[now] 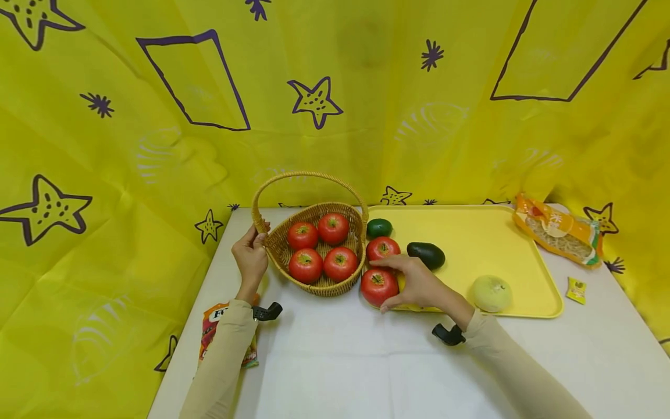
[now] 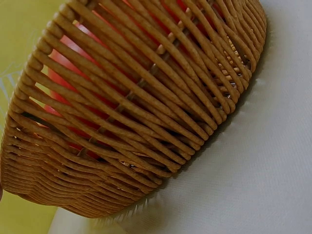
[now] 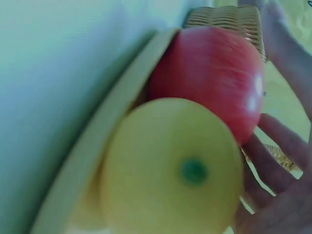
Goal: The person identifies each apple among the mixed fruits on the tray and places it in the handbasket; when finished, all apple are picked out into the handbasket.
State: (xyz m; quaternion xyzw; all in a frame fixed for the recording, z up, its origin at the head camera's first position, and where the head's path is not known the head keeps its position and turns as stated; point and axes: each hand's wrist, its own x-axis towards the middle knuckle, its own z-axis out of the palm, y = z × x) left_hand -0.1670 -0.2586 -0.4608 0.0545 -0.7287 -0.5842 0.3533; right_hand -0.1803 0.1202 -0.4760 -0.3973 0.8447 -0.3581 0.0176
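In the head view, my left hand (image 1: 250, 256) grips the left base of the handle on a wicker basket (image 1: 325, 288). Several red apples lie inside; the left wrist view shows red through the basket's weave (image 2: 131, 107). My right hand (image 1: 419, 282) curves round a red apple (image 1: 379, 287) at the tray's near left corner, thumb on the near side, fingers across the far side. Behind it sits another red apple (image 1: 382, 248). Close by in the right wrist view is a yellow round fruit (image 3: 170, 165) with a green spot, mostly hidden under the hand from above.
A yellow tray (image 1: 471, 233) holds a dark avocado (image 1: 426, 255), a green fruit (image 1: 379, 227) and a pale round fruit (image 1: 491, 293). Right of it lie an orange-and-clear bag (image 1: 559, 230) and a small yellow packet (image 1: 576, 290). A red-orange packet (image 1: 209, 326) lies partly under the left forearm.
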